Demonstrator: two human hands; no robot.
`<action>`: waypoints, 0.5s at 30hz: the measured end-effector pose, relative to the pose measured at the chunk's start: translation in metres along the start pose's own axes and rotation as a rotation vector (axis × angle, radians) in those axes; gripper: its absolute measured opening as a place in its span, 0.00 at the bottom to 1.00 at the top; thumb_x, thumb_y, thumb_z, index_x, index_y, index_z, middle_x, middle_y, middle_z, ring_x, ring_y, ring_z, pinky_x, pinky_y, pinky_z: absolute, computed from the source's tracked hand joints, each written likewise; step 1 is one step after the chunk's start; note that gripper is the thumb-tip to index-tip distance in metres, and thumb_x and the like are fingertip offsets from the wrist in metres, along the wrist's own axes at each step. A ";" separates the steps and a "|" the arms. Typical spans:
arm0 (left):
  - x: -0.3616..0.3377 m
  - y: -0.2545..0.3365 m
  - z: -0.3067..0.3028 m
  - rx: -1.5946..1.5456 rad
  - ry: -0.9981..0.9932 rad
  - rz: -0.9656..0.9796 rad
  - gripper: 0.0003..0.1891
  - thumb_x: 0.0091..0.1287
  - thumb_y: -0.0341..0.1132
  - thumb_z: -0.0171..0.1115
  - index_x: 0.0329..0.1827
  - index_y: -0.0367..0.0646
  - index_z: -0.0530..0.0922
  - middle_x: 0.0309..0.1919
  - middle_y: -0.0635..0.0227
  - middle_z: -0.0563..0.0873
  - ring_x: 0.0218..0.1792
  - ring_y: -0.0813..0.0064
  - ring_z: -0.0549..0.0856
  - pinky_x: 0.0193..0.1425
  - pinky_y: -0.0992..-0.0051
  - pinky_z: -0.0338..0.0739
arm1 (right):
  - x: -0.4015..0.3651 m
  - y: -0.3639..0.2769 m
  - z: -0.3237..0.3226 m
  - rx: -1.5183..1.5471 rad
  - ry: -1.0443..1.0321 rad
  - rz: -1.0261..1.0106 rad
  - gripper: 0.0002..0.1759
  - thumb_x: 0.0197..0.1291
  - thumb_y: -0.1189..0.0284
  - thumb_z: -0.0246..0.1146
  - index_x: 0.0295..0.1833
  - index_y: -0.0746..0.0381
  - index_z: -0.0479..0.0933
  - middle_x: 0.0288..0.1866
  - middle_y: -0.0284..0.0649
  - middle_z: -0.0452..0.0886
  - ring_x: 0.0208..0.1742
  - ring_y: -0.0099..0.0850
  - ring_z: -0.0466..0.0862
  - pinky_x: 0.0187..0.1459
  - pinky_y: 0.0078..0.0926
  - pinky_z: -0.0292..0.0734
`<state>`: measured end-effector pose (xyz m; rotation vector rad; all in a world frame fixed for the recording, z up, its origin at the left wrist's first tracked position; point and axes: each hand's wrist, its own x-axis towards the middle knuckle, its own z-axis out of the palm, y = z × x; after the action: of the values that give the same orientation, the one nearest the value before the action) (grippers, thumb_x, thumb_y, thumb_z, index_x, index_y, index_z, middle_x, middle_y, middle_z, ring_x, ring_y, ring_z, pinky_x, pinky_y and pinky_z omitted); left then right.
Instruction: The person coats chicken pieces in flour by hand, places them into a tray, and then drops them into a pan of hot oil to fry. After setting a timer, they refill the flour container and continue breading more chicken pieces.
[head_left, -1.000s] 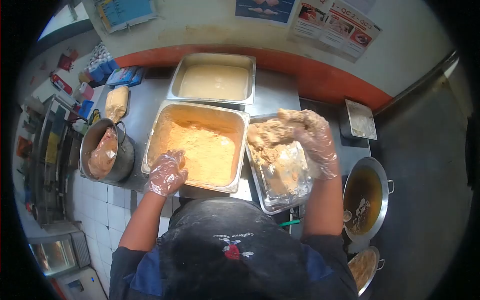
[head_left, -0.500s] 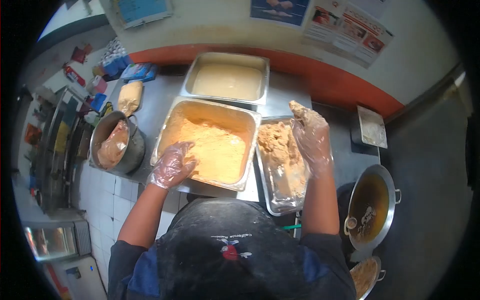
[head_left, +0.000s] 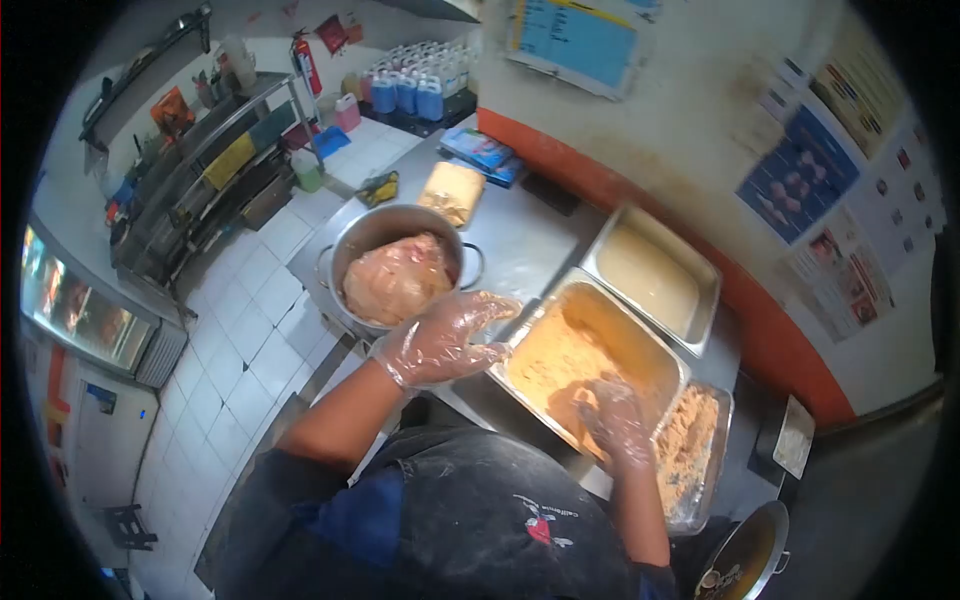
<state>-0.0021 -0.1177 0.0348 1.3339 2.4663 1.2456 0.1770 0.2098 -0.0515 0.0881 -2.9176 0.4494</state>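
My left hand (head_left: 450, 335), in a clear plastic glove, is held out beside the pot rim with thumb and fingers apart and nothing between them. Under its wrist side stands a large metal pot (head_left: 335, 265) with raw, pinkish meat (head_left: 400, 278) inside, seemingly in a clear bag. My right hand (head_left: 615, 425), gloved the same way and dusted with coating, reaches into a deep steel pan (head_left: 665, 352) of orange-yellow breading flour (head_left: 555, 360). Its fingers are spread down at the flour. Right of it, a shallower tray (head_left: 718, 465) holds clumpy breaded pieces (head_left: 685, 450).
Behind the flour pan sits a steel pan of pale batter (head_left: 650, 280). A wrapped tan package (head_left: 452, 192) and blue packets (head_left: 482, 150) lie farther back on the steel table. At lower right is a wok of dark oil (head_left: 745, 560). An orange-banded wall (head_left: 770, 310) borders the table.
My view has swung left toward the pot. My left hand has left the flour and moved beside the pot. My right hand, earlier raised with a breaded piece over the tray, is down in the flour.
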 end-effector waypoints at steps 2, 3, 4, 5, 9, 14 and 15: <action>-0.013 -0.030 -0.048 0.049 0.024 -0.043 0.28 0.73 0.46 0.79 0.70 0.37 0.87 0.71 0.51 0.89 0.70 0.46 0.87 0.77 0.53 0.81 | 0.018 -0.026 -0.006 0.069 -0.132 0.140 0.20 0.69 0.62 0.77 0.62 0.57 0.89 0.60 0.55 0.92 0.73 0.56 0.86 0.73 0.53 0.81; -0.017 -0.052 -0.068 0.040 0.027 -0.049 0.28 0.73 0.46 0.79 0.70 0.37 0.87 0.71 0.51 0.89 0.70 0.46 0.87 0.77 0.53 0.81 | 0.015 -0.029 -0.001 0.113 -0.061 0.179 0.20 0.68 0.64 0.78 0.62 0.58 0.89 0.61 0.55 0.91 0.73 0.56 0.86 0.74 0.53 0.80; -0.018 -0.076 -0.089 0.149 0.120 0.092 0.28 0.72 0.46 0.79 0.69 0.38 0.88 0.69 0.51 0.90 0.69 0.46 0.88 0.76 0.53 0.82 | 0.017 -0.034 0.002 0.154 0.012 0.222 0.20 0.68 0.65 0.78 0.62 0.60 0.88 0.62 0.54 0.91 0.72 0.56 0.86 0.74 0.53 0.80; -0.019 -0.103 -0.110 0.255 0.210 0.237 0.27 0.72 0.46 0.79 0.68 0.39 0.88 0.68 0.51 0.91 0.67 0.45 0.89 0.75 0.52 0.83 | 0.026 -0.044 0.003 0.145 0.006 0.229 0.20 0.68 0.65 0.78 0.62 0.60 0.88 0.62 0.54 0.91 0.72 0.56 0.86 0.74 0.53 0.80; 0.017 -0.167 -0.195 0.065 0.068 -0.154 0.23 0.71 0.40 0.76 0.66 0.39 0.90 0.62 0.48 0.93 0.64 0.49 0.92 0.73 0.55 0.84 | 0.057 -0.112 -0.001 0.283 0.072 0.483 0.21 0.65 0.72 0.78 0.63 0.62 0.87 0.63 0.54 0.90 0.66 0.56 0.88 0.69 0.52 0.82; 0.107 -0.322 -0.209 0.317 -0.184 -0.047 0.21 0.72 0.39 0.75 0.65 0.42 0.89 0.59 0.50 0.93 0.60 0.48 0.92 0.67 0.55 0.86 | 0.101 -0.183 0.011 0.323 0.270 0.458 0.19 0.68 0.70 0.76 0.62 0.63 0.87 0.57 0.52 0.90 0.57 0.51 0.90 0.58 0.46 0.87; 0.118 -0.349 -0.198 0.462 -0.277 0.009 0.19 0.73 0.38 0.74 0.64 0.43 0.89 0.59 0.51 0.93 0.60 0.47 0.92 0.66 0.54 0.86 | 0.108 -0.195 0.011 0.322 0.278 0.491 0.19 0.68 0.70 0.76 0.62 0.63 0.87 0.57 0.52 0.90 0.57 0.51 0.90 0.58 0.46 0.87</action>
<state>-0.3899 -0.2567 -0.0372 1.4857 2.6282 0.4533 0.0858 0.0174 0.0162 -0.6066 -2.5475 0.9193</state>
